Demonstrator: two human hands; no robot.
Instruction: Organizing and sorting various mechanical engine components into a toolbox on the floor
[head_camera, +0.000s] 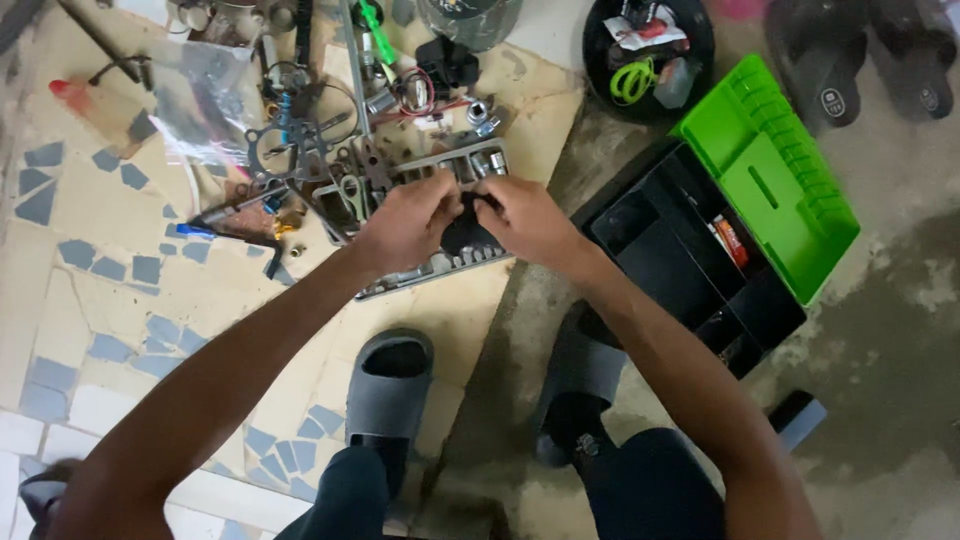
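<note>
Both hands meeting over a grey socket tray (455, 262) on the floor; left hand (405, 225) and right hand (525, 222) each pinching a small black part (464, 232) between curled fingers, held just above the tray. Open toolbox with green lid (775, 180) to the right; scattered gaskets and tools (300, 140) to the left; grey slide sandals (390, 385) below.

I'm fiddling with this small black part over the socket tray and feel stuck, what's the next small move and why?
Probably steady the black part with your left hand and keep working its top edge with your right hand. Both hands already pinch it above the socket tray, so anything dropped would likely land there.
</note>
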